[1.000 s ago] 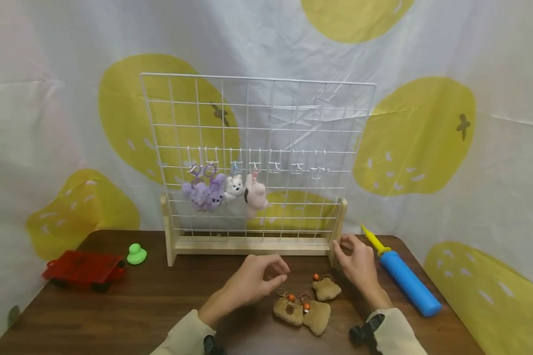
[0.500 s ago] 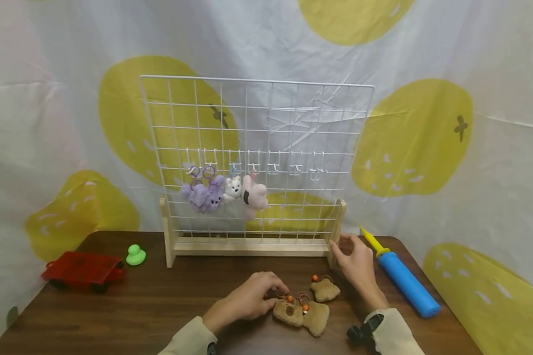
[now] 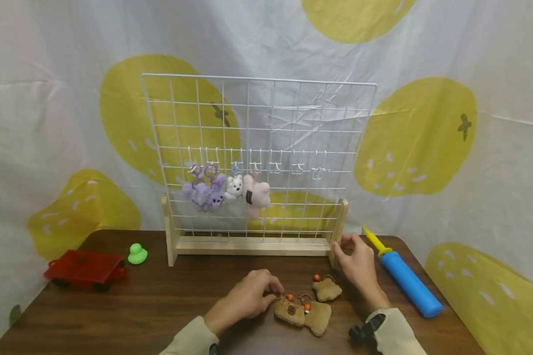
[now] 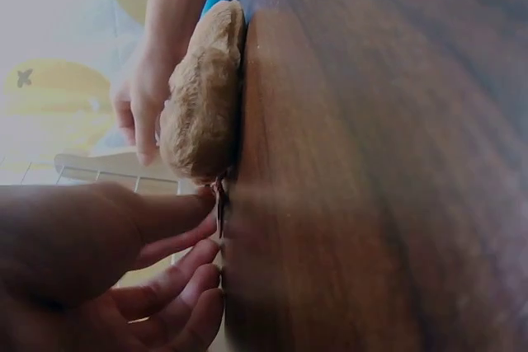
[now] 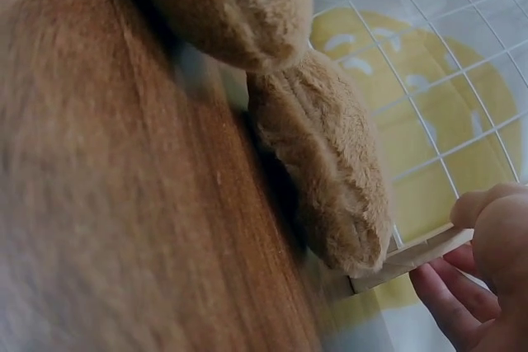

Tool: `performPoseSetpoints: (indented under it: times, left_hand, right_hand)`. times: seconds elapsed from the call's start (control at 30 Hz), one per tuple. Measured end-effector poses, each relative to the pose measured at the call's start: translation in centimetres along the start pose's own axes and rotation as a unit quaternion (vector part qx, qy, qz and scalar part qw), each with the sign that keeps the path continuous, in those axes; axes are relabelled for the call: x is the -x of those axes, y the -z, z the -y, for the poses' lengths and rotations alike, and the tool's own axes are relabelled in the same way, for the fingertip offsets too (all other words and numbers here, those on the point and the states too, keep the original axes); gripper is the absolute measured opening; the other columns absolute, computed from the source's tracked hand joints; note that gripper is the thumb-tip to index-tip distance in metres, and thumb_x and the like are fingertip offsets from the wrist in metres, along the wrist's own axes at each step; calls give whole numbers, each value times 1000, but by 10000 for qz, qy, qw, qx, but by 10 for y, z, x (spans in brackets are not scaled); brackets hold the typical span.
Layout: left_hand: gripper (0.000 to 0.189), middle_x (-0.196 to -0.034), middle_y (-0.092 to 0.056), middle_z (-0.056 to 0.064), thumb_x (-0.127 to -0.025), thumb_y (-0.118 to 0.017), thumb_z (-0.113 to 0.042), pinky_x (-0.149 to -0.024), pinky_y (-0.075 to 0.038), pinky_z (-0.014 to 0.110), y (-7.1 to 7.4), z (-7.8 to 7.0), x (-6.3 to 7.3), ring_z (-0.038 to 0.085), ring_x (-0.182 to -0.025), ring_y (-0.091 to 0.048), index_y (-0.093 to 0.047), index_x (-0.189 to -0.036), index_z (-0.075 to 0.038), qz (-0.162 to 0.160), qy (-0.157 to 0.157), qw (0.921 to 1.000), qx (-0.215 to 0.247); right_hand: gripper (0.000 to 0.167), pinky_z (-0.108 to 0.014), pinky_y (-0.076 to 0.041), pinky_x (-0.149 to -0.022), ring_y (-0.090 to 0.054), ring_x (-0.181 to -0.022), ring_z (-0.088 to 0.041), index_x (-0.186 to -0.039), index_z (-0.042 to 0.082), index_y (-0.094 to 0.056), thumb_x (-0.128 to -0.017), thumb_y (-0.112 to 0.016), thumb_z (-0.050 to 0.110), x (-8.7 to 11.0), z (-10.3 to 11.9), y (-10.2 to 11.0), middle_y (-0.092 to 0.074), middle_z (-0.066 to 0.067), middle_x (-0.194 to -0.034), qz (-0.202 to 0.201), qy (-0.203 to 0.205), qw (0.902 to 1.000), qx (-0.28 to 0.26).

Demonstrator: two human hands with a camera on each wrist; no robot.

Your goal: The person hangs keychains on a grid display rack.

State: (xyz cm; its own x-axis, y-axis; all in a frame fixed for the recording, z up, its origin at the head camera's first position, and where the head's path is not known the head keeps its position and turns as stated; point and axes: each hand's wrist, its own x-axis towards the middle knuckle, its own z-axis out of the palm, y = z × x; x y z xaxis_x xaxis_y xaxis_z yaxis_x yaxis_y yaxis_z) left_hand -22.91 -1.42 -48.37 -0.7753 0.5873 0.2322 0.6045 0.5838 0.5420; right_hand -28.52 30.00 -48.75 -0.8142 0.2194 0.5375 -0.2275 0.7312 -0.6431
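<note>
My left hand [image 3: 247,295] is low over the table, pinching the ring [image 4: 220,204] of a brown plush keychain [image 3: 289,312] by its fingertips. That keychain lies flat and has an orange bead. Two more brown plush keychains lie close by, one touching its right side [image 3: 318,317] and a smaller one [image 3: 326,289] farther back. My right hand [image 3: 358,261] holds the right wooden foot [image 3: 339,224] of a white wire grid rack [image 3: 259,129], thumb on one side and fingers on the other, as the right wrist view shows.
Two purple plush keychains [image 3: 215,193], a white one [image 3: 234,186] and a pink one [image 3: 257,195] hang from the rack's hooks. Bare hooks [image 3: 297,168] continue to the right. A blue pump [image 3: 410,283] lies at right; a green duck [image 3: 137,254] and red toy car [image 3: 85,268] stand at left.
My left hand has come down and forward from above the table to the ring of the left brown keychain. The right hand stays on the rack's foot. The pink plush has turned on its hook.
</note>
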Motion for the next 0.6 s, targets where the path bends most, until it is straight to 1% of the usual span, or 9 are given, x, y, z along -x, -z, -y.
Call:
performPoseSetpoints:
  times: [0.17, 0.23, 0.33, 0.43, 0.47, 0.53, 0.6]
  left_hand:
    - [11, -91, -72, -5, -90, -88, -14, -75, -53, 21, 0, 0, -1, 6, -84, -64, -81, -98, -16, -84, 181, 9998, 47]
    - [12, -87, -72, -7, -89, -88, -10, -74, -53, 20, 1, 1, -1, 4, -81, -63, -79, -94, -16, -85, 222, 9996, 148]
    - [16, -82, -73, -7, -89, -87, -3, -72, -54, 18, 2, 0, 0, -1, -75, -62, -76, -87, -15, -43, 158, 9992, 365]
    - [19, -78, -74, -7, -89, -86, -1, -69, -54, 16, 5, -1, 0, -4, -71, -60, -74, -84, -15, 91, 112, 9985, 530]
    - [19, -78, -74, -6, -89, -86, -1, -68, -54, 16, 7, -1, 0, -4, -70, -60, -73, -84, -14, 180, 119, 9978, 623]
    - [18, -76, -76, -5, -88, -86, -2, -64, -54, 17, 13, -1, 0, -3, -67, -63, -73, -85, -14, 356, 199, 9958, 817]
    - [17, -75, -77, -3, -90, -85, -3, -60, -56, 18, 18, 0, -1, 0, -65, -67, -73, -86, -13, 520, 313, 9926, 1054]
  right_hand:
    - [23, -50, -64, -88, -80, -99, -33, -109, 3, -72, -97, -82, 20, 0, -2, -1, -82, -17, -103, -20, 3, 10000, -18]
    - [23, -51, -64, -88, -80, -99, -34, -109, 3, -72, -97, -82, 20, 0, -3, -1, -82, -18, -103, -47, 49, 10000, -22]
    - [23, -53, -64, -88, -80, -99, -34, -109, 2, -72, -97, -83, 19, -1, -3, -2, -82, -18, -103, -71, 87, 9999, -55]
    - [23, -54, -64, -88, -80, -99, -35, -108, 2, -72, -96, -83, 17, -1, -4, -3, -81, -18, -103, -99, 117, 9998, -96]
    - [23, -52, -64, -88, -80, -99, -35, -108, 2, -72, -96, -84, 18, 0, -4, -3, -81, -18, -103, -107, 117, 9998, -101]
    - [23, -47, -65, -87, -80, -99, -34, -108, 2, -72, -96, -84, 18, 0, -5, -3, -82, -17, -103, -115, 113, 9998, -106]
    - [23, -40, -64, -86, -81, -99, -33, -109, 2, -72, -97, -84, 18, 0, -6, -4, -82, -16, -104, -114, 103, 9998, -99]
